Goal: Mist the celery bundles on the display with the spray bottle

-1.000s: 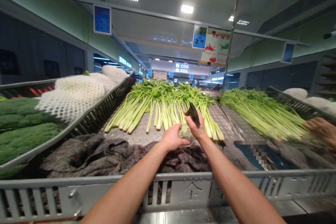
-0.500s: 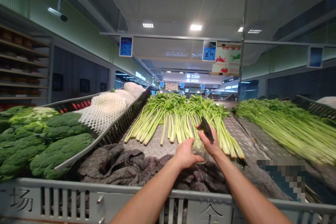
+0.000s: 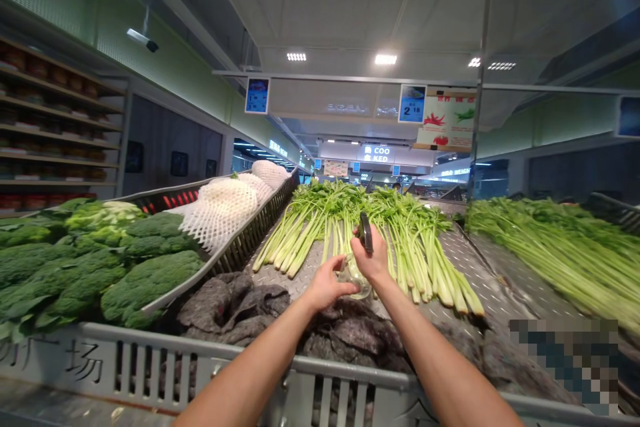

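Note:
A clear spray bottle (image 3: 356,275) with a black trigger head is held between my two hands, above the front of the celery display. My left hand (image 3: 324,285) cups the bottle's rounded see-through body from the left. Around its neck, just below the black head, my right hand (image 3: 373,257) is closed; some of its fingers are hidden. Behind the bottle, celery (image 3: 440,273) lies in a wide row on a metal tread plate (image 3: 385,309), its pale stalk ends towards me. Crumpled dark grey cloth (image 3: 350,337) lies under my hands.
Broccoli (image 3: 150,280) fills the left side, beside white foam-netted produce (image 3: 215,207). A black crate wall (image 3: 250,233) divides them from the celery. A grey slotted crate edge (image 3: 200,353) runs along the front. The mirror (image 3: 545,240) at right reflects celery.
My view has turned slightly left, so the display sits further right. Both hands and the spray bottle have moved left along the celery, and the black head is now turned more upright.

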### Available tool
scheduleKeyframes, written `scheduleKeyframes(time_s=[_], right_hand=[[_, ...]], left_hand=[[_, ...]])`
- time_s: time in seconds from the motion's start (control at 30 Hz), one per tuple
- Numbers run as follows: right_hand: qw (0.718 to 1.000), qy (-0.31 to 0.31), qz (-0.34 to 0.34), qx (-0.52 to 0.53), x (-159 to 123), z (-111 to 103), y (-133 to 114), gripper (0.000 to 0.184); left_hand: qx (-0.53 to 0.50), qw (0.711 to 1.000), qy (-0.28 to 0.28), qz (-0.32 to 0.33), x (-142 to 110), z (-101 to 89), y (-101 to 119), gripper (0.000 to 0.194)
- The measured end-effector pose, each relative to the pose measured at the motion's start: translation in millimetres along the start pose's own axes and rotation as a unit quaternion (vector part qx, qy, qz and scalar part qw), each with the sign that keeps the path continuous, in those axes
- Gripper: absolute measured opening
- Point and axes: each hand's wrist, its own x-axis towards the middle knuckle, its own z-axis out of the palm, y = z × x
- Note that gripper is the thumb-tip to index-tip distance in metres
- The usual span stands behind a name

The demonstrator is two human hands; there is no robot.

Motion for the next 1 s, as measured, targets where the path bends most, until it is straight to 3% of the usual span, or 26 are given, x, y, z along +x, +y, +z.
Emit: scheduleKeyframes(time_s=[0.27,0.43,0.67,1.0], right_hand=[[1.0,-0.017,0.009,0.021,-8.6,2.8,18.1,0.018],[0.998,-0.039,-0.01,0.054,-11.3,1.8,17.7,0.024],[0.98,-0.159,-0.049,0.111,-13.6,-2.3,9.8,0.019],[0.982,-0.115,-0.021,0.149,-13.6,0.9,18.9,0.021]], left_hand=[[0.07,0.997,-0.039,-0.019,-1.3,-0.2,-3.4,0.061],[0.101,0.994,-0.029,-0.007,-6.0,-1.9,-2.0,0.06],[0.178,0.983,-0.052,-0.003,-13.6,-2.0,4.1,0.056],[0.148,0.988,-0.042,-0.012,-13.1,-0.6,3.5,0.064]])
